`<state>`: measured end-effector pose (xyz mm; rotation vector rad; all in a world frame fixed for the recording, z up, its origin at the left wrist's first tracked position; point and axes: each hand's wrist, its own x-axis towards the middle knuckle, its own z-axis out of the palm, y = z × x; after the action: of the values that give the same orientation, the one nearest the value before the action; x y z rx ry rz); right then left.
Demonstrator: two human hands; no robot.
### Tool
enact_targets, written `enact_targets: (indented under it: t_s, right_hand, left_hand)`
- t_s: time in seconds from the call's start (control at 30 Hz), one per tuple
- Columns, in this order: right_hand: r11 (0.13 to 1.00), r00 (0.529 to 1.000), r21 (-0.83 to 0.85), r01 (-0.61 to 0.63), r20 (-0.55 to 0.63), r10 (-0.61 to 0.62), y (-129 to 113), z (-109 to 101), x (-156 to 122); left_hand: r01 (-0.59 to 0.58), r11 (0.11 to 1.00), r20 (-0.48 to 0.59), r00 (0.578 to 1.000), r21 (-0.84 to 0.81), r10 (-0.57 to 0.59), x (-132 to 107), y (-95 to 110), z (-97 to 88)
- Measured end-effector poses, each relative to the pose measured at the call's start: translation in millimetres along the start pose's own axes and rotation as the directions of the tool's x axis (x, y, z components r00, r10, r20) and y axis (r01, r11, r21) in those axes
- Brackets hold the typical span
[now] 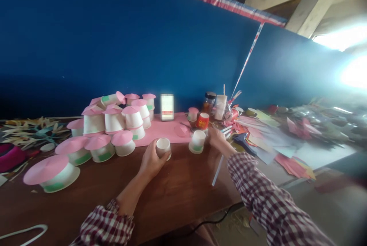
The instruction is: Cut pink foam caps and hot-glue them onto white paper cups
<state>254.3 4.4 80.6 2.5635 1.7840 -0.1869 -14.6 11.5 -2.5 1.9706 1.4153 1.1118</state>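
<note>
My left hand (151,158) is wrapped round a white paper cup (163,145) above the brown table, its mouth tilted toward me. Farther right, my right hand (217,139) reaches over the table beside an upside-down white paper cup (197,142) with a green patch. Its fingers are blurred and partly hidden, so what they hold, if anything, does not show. Close to that hand are a red cup (202,121), several white sticks (227,131) and a dark blue glue gun (243,142). A pink paper cone (181,131) lies behind the upside-down cup.
Several upside-down cups with pink paper cone tops (94,119) are stacked at left on the table (177,192) and pink sheet (153,135). A dark-lidded jar (210,102) stands at the back. Coloured papers (295,163) cover the right side. A blue wall (129,39) rises behind.
</note>
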Motion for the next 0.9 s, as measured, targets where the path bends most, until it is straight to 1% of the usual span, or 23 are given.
enact_targets:
  t_s: [0.17, 0.27, 0.33, 0.37, 0.43, 0.5, 0.53, 0.57, 0.6, 0.67, 0.77, 0.9]
  right_hand:
    - [0.999, 0.999, 0.04, 0.01, -0.042, -0.008, -0.9, 2.9, 11.5]
    - [0.997, 0.997, 0.067, 0.025, -0.079, -0.019, 5.3, 3.2, 10.8]
    - [0.994, 0.993, 0.088, 0.061, -0.106, -0.051, 12.7, 3.9, 7.0]
    - [0.987, 0.99, 0.117, 0.109, -0.106, -0.097, 16.6, 4.8, 4.5]
    - [0.935, 0.965, 0.237, 0.264, -0.075, -0.253, 22.8, 8.3, -1.1]
    - [0.82, 0.908, 0.403, 0.407, -0.085, -0.409, 23.6, 14.4, -7.0]
    - [0.766, 0.887, 0.461, 0.448, -0.124, -0.444, 21.4, 18.1, -10.0]
    - [0.74, 0.881, 0.486, 0.465, -0.174, -0.439, 17.6, 21.8, -13.0]
    - [0.74, 0.884, 0.485, 0.467, -0.227, -0.409, 12.9, 25.2, -16.1]
    - [0.774, 0.89, 0.444, 0.451, -0.287, -0.354, 3.2, 29.8, -21.7]
    - [0.835, 0.917, 0.397, 0.382, -0.276, -0.288, -2.5, 28.8, -26.1]
    - [0.905, 0.958, 0.359, 0.23, -0.245, -0.147, 10.2, 20.2, -18.5]
  left_hand:
    - [0.001, 1.0, 0.004, 1.0, -0.021, -0.001, -0.4, 0.6, -0.1]
    - [-0.005, 0.999, 0.004, 1.0, -0.035, 0.005, -0.8, 0.4, 0.4]
    - [-0.013, 0.999, -0.002, 1.0, -0.043, 0.013, -1.0, 0.5, 0.7]
    - [-0.017, 0.999, -0.003, 1.0, -0.047, 0.017, -1.1, 0.7, 0.7]
    - [-0.02, 0.999, -0.004, 1.0, -0.051, 0.02, -1.2, 1.6, 0.3]
    - [-0.019, 0.999, -0.002, 1.0, -0.047, 0.019, -1.3, 2.8, -0.6]
    - [-0.02, 0.999, -0.003, 1.0, -0.045, 0.02, -1.4, 3.4, -1.2]
    - [-0.023, 0.999, -0.002, 1.0, -0.044, 0.023, -1.3, 3.8, -1.6]
    - [-0.026, 0.999, -0.002, 1.0, -0.044, 0.026, -1.3, 4.1, -1.9]
    - [-0.027, 0.999, -0.004, 1.0, -0.043, 0.027, -1.1, 4.1, -2.1]
    - [-0.034, 0.999, -0.004, 0.999, -0.041, 0.034, -0.8, 2.8, -1.5]
    - [-0.038, 0.999, -0.005, 0.999, -0.037, 0.038, -0.6, 1.0, -0.4]
